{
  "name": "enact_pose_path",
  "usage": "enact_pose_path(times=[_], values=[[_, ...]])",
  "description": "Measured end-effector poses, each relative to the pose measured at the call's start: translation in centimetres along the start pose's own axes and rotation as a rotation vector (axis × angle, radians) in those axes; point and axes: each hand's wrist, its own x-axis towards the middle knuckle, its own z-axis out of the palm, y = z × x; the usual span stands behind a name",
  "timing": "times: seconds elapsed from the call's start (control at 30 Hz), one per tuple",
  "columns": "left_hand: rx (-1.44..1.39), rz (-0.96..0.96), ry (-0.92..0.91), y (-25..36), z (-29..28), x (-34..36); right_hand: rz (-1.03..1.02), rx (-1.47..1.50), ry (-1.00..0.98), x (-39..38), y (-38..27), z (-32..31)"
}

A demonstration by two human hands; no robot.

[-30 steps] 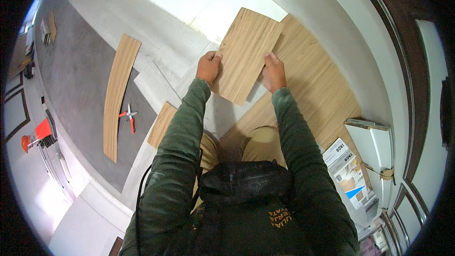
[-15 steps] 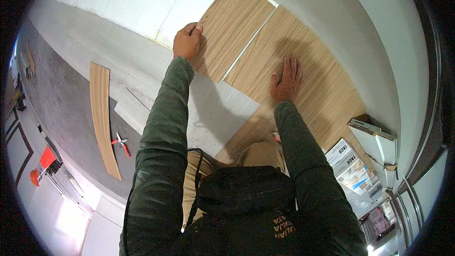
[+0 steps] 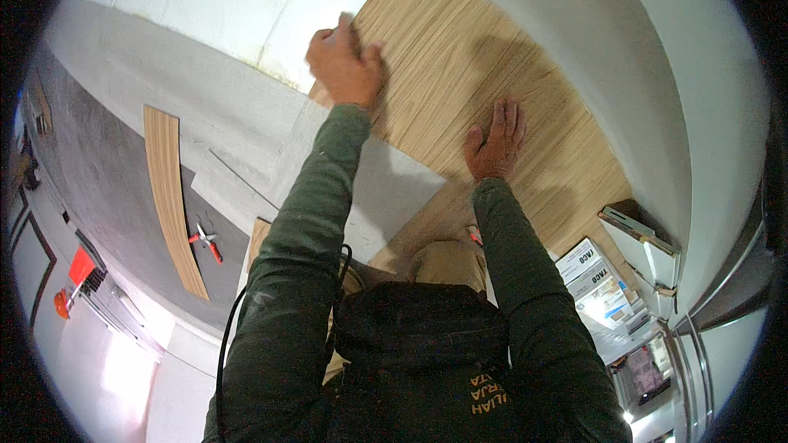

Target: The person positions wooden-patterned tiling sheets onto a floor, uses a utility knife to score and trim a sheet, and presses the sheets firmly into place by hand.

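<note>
Light wood-grain floor planks (image 3: 410, 25) lie edge to edge along the curved base of the wall, with no white gap showing between them. At the left end of the end plank is my left hand (image 3: 343, 66), its thumb and fingers apart and slightly blurred; it holds nothing that I can see, and whether it touches the plank is unclear. My right hand (image 3: 497, 141) rests flat on the planks farther right, fingers stretched out. Pale grey underlay sheet (image 3: 398, 189) shows below the planks, in front of my knees.
On the darker floor to the left lie a long wood-grain strip (image 3: 171, 189) and red-handled pliers (image 3: 205, 239). A small red-tipped object (image 3: 474, 235) is by my right knee. Printed packs (image 3: 597, 275) and a white box-like piece (image 3: 648, 239) sit at the right, near the wall.
The white gap between the two planks has closed. My left hand has loosened from the end plank's left edge and shifted slightly right. My right hand stays flat in nearly the same place.
</note>
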Motion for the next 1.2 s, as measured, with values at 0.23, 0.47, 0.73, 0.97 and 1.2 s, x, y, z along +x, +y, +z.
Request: enact_pose_path(times=[0.23,0.47,0.73,0.97,1.2], values=[[0.136,0.051,-0.028,2.5,3.1,-2.7,-0.045,0.068,0.077,0.7,-1.0,-0.3],[0.163,0.071,-0.136,-0.1,0.8,-3.9,-0.294,0.033,0.225,1.6,-1.4,0.4],[0.2,0.071,-0.191,0.3,0.4,-3.3,-0.102,-0.011,0.029,1.7,-2.7,-0.9],[-0.028,0.098,-0.206,-1.0,-0.7,-3.6,-0.072,-0.061,-0.003,0.5,-1.6,-0.8],[0.106,0.142,0.013,-4.6,-0.6,-3.9,-0.174,-0.04,0.031,0.3,-0.8,0.2]])
